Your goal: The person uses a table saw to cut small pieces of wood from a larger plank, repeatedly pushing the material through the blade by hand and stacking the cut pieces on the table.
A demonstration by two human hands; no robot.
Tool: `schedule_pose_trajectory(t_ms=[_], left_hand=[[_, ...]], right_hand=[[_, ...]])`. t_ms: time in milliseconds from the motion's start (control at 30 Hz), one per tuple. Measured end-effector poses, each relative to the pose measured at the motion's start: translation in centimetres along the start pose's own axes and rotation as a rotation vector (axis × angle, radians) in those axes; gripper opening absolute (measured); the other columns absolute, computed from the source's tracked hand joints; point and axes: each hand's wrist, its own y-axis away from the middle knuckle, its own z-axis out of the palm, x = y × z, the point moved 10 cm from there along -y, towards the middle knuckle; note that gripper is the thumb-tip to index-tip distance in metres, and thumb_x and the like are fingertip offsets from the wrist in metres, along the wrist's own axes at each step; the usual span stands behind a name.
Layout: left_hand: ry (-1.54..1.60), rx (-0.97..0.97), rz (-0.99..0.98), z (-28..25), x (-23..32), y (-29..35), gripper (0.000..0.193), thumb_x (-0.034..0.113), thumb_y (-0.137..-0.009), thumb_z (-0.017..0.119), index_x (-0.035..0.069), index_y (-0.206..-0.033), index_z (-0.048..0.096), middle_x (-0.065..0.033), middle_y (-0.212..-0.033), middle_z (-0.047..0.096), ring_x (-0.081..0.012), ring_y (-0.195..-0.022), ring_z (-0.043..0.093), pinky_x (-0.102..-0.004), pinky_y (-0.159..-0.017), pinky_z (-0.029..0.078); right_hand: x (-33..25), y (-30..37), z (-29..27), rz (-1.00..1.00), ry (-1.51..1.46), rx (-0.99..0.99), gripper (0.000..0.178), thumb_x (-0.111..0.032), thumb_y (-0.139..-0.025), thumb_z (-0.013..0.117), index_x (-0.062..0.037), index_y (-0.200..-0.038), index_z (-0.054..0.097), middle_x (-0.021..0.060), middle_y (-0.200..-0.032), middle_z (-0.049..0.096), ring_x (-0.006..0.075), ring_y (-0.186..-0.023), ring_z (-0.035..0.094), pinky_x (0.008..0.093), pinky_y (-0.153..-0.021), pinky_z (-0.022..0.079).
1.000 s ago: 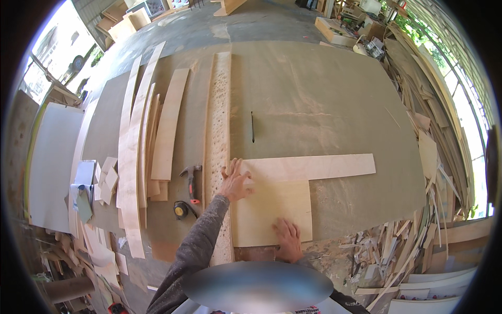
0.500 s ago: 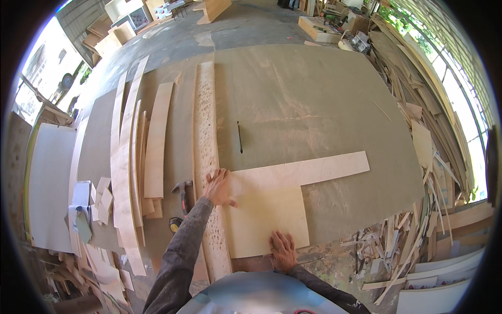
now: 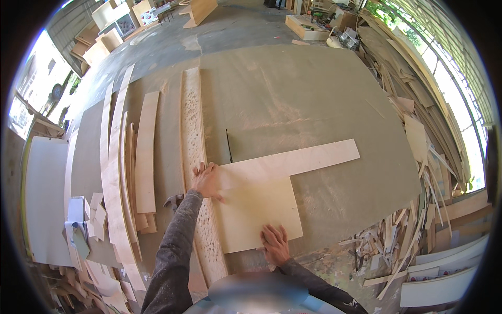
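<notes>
A pale square wood panel (image 3: 256,214) lies on the brown sheet (image 3: 324,104), against a long wooden strip (image 3: 319,157) along its far edge. My left hand (image 3: 205,181) rests with fingers spread at their left corner, beside a long board covered in small pits (image 3: 192,120). The fingers of my right hand (image 3: 274,245) lie apart on the panel's near edge, with the palm over the rim. Just beyond the strip lies a thin dark pen-like stick (image 3: 229,146). A hammer (image 3: 172,200) shows left of my left forearm, its handle mostly hidden.
Long wood strips (image 3: 117,157) and shorter boards (image 3: 147,157) lie to the left. Small offcuts (image 3: 95,215) sit near a white panel (image 3: 47,193). Scrap wood (image 3: 387,238) is heaped at the right, below stacked planks (image 3: 423,78). A shallow wooden box (image 3: 306,29) stands far off.
Panel and strip have slid away from me, and the strip's far edge now reaches the dark stick. Both hands moved along with them. The whole view has also shifted somewhat.
</notes>
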Motion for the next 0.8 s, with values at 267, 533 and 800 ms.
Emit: schedule_pose_trajectory(t_ms=[267,533,800], left_hand=[[-0.006,-0.089,-0.060,0.0,-1.8,-2.7,0.143,0.056,-0.021,0.096,0.005,-0.144,0.042,-0.0096,-0.140,0.044,-0.0382,-0.131,0.035,-0.0562,-0.108,0.026],[0.015,-0.101,-0.061,-1.5,-3.0,-5.8,0.135,0.053,-0.023,0.096,0.006,-0.139,0.046,-0.0090,-0.137,0.047,-0.0402,-0.128,0.038,-0.0568,-0.106,0.027],[0.018,-0.105,-0.082,-2.1,-4.9,-8.6,0.137,0.052,-0.024,0.098,0.008,-0.142,0.045,-0.0112,-0.143,0.047,-0.0492,-0.137,0.033,-0.0649,-0.113,0.021]], right_hand=[[0.6,-3.0,-0.2,-0.020,-0.018,0.025,0.059,-0.029,-0.079,0.079,-0.0078,-0.132,0.063,0.0077,-0.151,0.047,0.0241,-0.146,0.036,0.0584,-0.122,0.014],[1.5,-6.4,-0.5,-0.039,-0.055,0.085,0.061,-0.025,-0.075,0.082,-0.0061,-0.130,0.064,0.0092,-0.150,0.049,0.0263,-0.145,0.038,0.0588,-0.122,0.015],[2.2,-9.4,-0.1,-0.040,-0.036,0.090,0.058,-0.026,-0.077,0.082,-0.0078,-0.129,0.065,0.0086,-0.151,0.047,0.0246,-0.146,0.035,0.0586,-0.122,0.014]])
